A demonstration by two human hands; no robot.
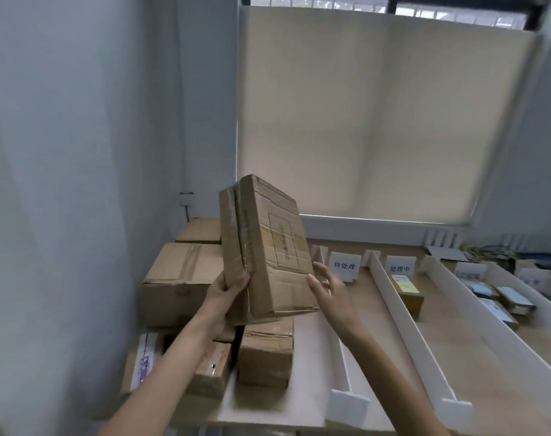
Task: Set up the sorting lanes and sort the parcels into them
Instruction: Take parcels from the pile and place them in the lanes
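A flat brown cardboard parcel (pixel 267 253) stands tilted in the air above the pile of boxes at the left. My left hand (pixel 228 287) grips its lower left edge, thumb on the front. My right hand (pixel 326 286) is just right of the parcel's lower right edge, fingers spread and relaxed; I cannot tell whether they touch it. White divider strips (pixel 403 306) form lanes on the wooden table (pixel 456 350). Two white sign cards (pixel 344 265) (pixel 399 268) stand at the lanes' far ends. One small parcel (pixel 407 294) lies in the second lane.
Several cardboard boxes (pixel 179 278) are stacked at the left against the wall. Small parcels (pixel 500 300) lie in the lanes at the right. A window with a lowered blind (pixel 377 121) is behind the table. Cables and clutter (pixel 488 251) sit at the far right.
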